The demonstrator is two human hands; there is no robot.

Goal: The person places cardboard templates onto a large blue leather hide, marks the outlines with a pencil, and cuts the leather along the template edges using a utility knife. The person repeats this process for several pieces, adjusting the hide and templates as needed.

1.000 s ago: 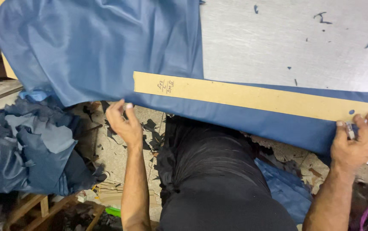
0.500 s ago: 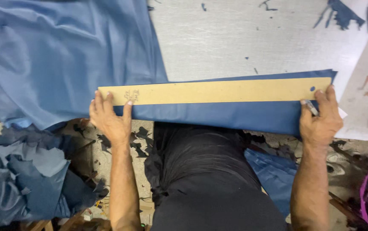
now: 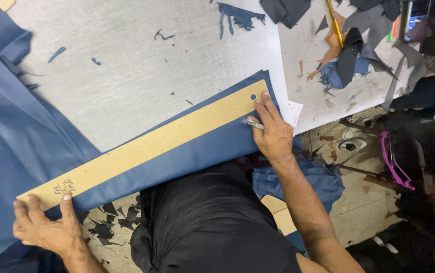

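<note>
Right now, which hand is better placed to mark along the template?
Right hand: it holds the pen against the template on the blue sheet. Left hand pins the far end.

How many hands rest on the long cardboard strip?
2: the left hand presses the cardboard strip's lower-left end; the right hand, holding a pen, its upper-right end.

small white paper label (image 3: 295, 112) at table edge, right of blue sheet

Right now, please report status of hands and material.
Left hand pins cardboard strip end. Right hand holds pen, presses other end. Strip lies on blue leather.
</note>
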